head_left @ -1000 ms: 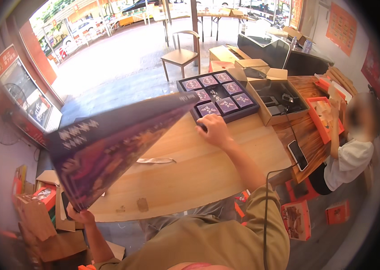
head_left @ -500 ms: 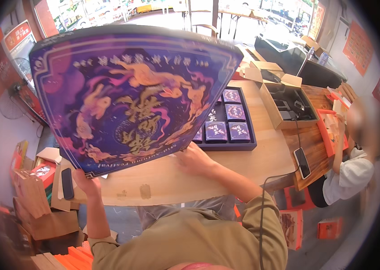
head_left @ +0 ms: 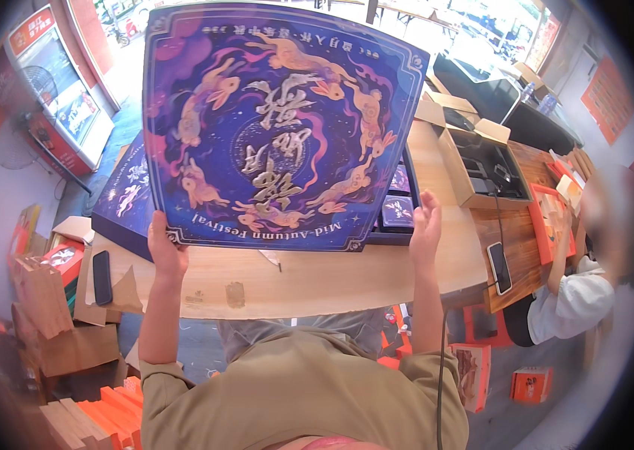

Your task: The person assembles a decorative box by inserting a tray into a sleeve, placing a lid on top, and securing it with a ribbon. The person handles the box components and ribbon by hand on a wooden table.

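Note:
A large square box lid [head_left: 215, 161], purple and blue with golden rabbits in a ring, is raised in front of me, tilted up. My left hand [head_left: 165, 244] grips its lower left corner. My right hand [head_left: 425, 225] is held up just right of the lid, apart from it, fingers stretched and nothing in them. Behind the lid, mostly hidden, an open dark blue box [head_left: 389, 238] on the table holds small square purple boxes [head_left: 398, 212]. Another purple box [head_left: 118, 206] shows from under the lid's left side.
The wooden table [head_left: 332, 289] has a dark phone [head_left: 102, 277] at its left end. On the right are an open carton [head_left: 493, 199], a white-edged phone [head_left: 500, 268] and a cable. A co-worker [head_left: 575, 300] handles an orange box [head_left: 549, 217]. Cartons [head_left: 80, 352] stack at left.
The lid has swung right and turned to face me more squarely. My right hand has moved right and up from the lid's lower edge. The purple box at left has come into sight.

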A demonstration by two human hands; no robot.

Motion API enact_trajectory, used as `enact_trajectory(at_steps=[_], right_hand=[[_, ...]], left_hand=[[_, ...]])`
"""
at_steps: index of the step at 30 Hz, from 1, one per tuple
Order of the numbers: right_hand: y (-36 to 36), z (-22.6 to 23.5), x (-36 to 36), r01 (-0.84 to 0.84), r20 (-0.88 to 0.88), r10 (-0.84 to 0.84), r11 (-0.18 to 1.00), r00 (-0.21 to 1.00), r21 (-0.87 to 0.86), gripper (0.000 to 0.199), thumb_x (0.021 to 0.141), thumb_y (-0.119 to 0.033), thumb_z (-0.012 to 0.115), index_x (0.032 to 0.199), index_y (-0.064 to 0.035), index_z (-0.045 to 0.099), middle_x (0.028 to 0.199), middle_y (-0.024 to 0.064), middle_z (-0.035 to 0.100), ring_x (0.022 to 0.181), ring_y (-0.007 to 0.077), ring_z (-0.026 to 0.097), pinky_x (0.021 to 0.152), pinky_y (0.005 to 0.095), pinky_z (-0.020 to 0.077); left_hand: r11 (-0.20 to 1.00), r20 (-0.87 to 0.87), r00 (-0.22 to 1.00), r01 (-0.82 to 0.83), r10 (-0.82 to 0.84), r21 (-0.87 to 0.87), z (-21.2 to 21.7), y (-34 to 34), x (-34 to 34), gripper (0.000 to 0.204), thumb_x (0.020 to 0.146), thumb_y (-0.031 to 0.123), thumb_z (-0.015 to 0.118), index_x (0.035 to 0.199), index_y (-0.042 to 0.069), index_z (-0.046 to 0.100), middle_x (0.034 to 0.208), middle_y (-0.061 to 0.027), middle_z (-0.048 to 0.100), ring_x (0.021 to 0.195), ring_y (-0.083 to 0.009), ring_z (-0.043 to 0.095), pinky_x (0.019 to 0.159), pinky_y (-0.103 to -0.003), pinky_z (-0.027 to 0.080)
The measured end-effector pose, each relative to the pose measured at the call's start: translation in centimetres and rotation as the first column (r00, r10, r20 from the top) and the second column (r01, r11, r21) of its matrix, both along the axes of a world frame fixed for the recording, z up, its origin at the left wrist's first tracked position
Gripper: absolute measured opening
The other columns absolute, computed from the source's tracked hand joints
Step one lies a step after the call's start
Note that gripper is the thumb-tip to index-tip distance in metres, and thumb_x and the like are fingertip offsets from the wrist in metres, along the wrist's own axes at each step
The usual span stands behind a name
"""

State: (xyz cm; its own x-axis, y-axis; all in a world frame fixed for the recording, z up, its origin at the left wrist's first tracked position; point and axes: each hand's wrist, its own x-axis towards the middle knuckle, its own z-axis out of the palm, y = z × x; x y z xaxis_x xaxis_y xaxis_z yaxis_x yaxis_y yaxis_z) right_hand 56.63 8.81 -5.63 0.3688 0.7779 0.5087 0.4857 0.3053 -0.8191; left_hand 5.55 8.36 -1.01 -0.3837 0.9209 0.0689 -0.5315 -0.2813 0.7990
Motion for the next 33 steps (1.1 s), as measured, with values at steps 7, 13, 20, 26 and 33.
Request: enact_trajectory(at_steps=[7, 13, 20, 26, 33], right_hand=[[-0.9, -3.6, 4.7, -0.101, -0.082, 0.076, 0.925, 0.994, -0.365, 0.065, 0.105, -0.019, 0.060, 0.162, 0.0032, 0.037, 0.154, 0.0253, 0.054, 0.142, 0.0341, 0.053, 0.119, 0.0433, 0.0409], [-5.1, -1.7, 0.7, -0.015, 0.296, 0.147, 0.914, 0.944, -0.405, 0.067, 0.109, -0.029, 0.054, 0.160, 0.0098, 0.034, 0.154, 0.0307, 0.049, 0.143, 0.0453, 0.049, 0.120, 0.0479, 0.0395], [-6.7, -1.6, 1.2, -0.088, 0.146, 0.157, 0.914, 0.977, -0.396, 0.078, 0.110, -0.039, 0.058, 0.166, 0.0042, 0.027, 0.160, 0.0274, 0.044, 0.145, 0.0384, 0.049, 0.121, 0.0460, 0.0387], [-0.2, 2.4, 4.1, -0.240, -0.188, 0.205, 0.952, 0.961, -0.190, 0.074, 0.109, -0.037, 0.060, 0.168, -0.0042, 0.029, 0.162, 0.0222, 0.044, 0.140, 0.0283, 0.054, 0.117, 0.0417, 0.0430], [14.2, 0.7, 8.6, -0.123, 0.062, 0.148, 0.948, 0.987, -0.292, 0.066, 0.103, -0.028, 0.066, 0.161, -0.0045, 0.044, 0.159, 0.0221, 0.050, 0.139, 0.0338, 0.057, 0.116, 0.0439, 0.0456]], left_hand=[[0.999, -0.014, 1.000, 0.000, 0.000, -0.043, 0.4, 2.4, 1.0, 0.032, 0.109, 0.041, 0.063, 0.118, 0.010, 0.068, 0.103, -0.0013, 0.076, 0.083, -0.0130, 0.075, 0.068, -0.029, 0.063], [0.981, 0.023, 0.982, -0.188, 0.190, -0.051, 5.2, 1.8, -2.9, 0.032, 0.106, 0.048, 0.066, 0.111, 0.017, 0.072, 0.096, 0.0077, 0.076, 0.074, -0.0054, 0.071, 0.060, -0.021, 0.055], [1.000, -0.041, 0.999, -0.012, 0.011, -0.026, 4.6, 0.3, -7.0, 0.029, 0.102, 0.051, 0.071, 0.103, 0.022, 0.071, 0.087, 0.0107, 0.074, 0.056, -0.0006, 0.058, 0.048, -0.017, 0.039], [0.985, -0.080, 0.990, -0.125, 0.116, -0.116, 4.5, 0.2, -7.3, 0.033, 0.104, 0.043, 0.070, 0.118, 0.013, 0.071, 0.104, 0.0022, 0.079, 0.087, -0.0104, 0.077, 0.069, -0.025, 0.062], [0.990, -0.167, 0.986, -0.002, -0.021, -0.138, 4.8, 0.3, -8.3, 0.033, 0.107, 0.039, 0.066, 0.121, 0.009, 0.070, 0.106, -0.0002, 0.079, 0.084, -0.0114, 0.078, 0.067, -0.023, 0.062]])
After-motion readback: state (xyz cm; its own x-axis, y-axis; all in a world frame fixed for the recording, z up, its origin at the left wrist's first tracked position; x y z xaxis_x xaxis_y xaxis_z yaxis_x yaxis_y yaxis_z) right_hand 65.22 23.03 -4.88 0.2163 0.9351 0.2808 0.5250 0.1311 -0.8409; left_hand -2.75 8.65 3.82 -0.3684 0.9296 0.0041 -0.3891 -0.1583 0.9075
